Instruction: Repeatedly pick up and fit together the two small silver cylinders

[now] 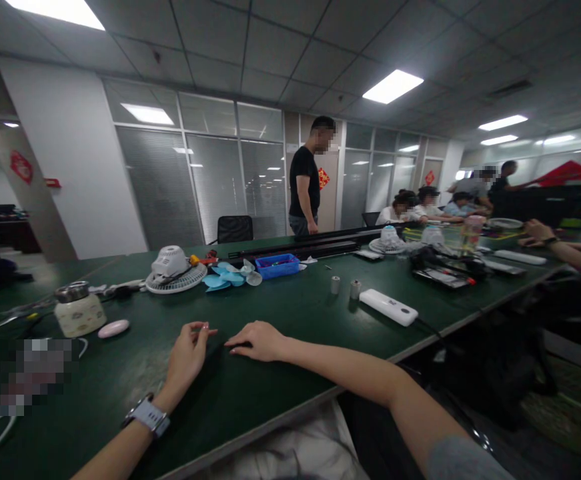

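My left hand (189,348) rests on the dark green tabletop (295,380) with its fingers loosely bent and the thumb apart, holding nothing. A watch with a pale strap (150,415) circles that wrist. Just to the right, my right hand (257,341) lies palm down, fingertips pointing left and a gap showing between thumb and fingers. The two hands do not touch. A pale pink oval object (113,329) lies left of my left hand, beside a cream patterned jar with a metal lid (79,312). Farther right is a white oblong device (389,307) with a cable.
Behind my hands are a white fan part (173,272), light blue fan blades (230,275) and a blue basket (277,266). Two metal cylinders (355,289) stand mid-right. Dark bars (310,245) line the back. A person in black (306,180) stands beyond; a co-worker's hand (539,232) is far right.
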The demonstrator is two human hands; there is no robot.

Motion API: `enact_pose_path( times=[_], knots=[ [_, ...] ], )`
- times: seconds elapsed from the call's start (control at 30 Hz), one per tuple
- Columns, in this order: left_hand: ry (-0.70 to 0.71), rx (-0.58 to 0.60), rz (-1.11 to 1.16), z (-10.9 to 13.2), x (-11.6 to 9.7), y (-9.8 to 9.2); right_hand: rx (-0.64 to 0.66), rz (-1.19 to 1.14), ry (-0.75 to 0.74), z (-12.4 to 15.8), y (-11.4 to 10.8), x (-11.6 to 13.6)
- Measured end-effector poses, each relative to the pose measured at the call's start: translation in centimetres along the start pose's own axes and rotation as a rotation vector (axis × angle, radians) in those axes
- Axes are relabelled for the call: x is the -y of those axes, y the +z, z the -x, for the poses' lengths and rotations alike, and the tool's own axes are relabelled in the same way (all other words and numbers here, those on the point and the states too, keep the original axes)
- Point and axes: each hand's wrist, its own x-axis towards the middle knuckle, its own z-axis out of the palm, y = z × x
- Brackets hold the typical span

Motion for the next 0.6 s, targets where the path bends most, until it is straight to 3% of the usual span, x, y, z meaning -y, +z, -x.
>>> enact_pose_path(
  times=[0.23, 0.43, 0.5, 0.6],
  knots=[
    [0.001, 0.016, -0.001, 0.0, 0.4, 0.1, -0.023, -0.003, 0.095, 0.3, -0.3, -0.5],
    [-0.043, 0.05, -0.011, 0.1, 0.1, -0.1, -0.039, -0.169, 0.184, 0.7, -1.2, -1.5],
    [-0.045, 0.05, -0.02, 0.1, -0.1, -0.1, -0.148, -0.147, 0.238, 1.5, -3.0, -3.0],
    [-0.028, 0.061, -0.024, 0.2, -0.1, -0.2, -0.444, 0.051, 0.433, 4.1, -7.0, -6.9]
  ],
)
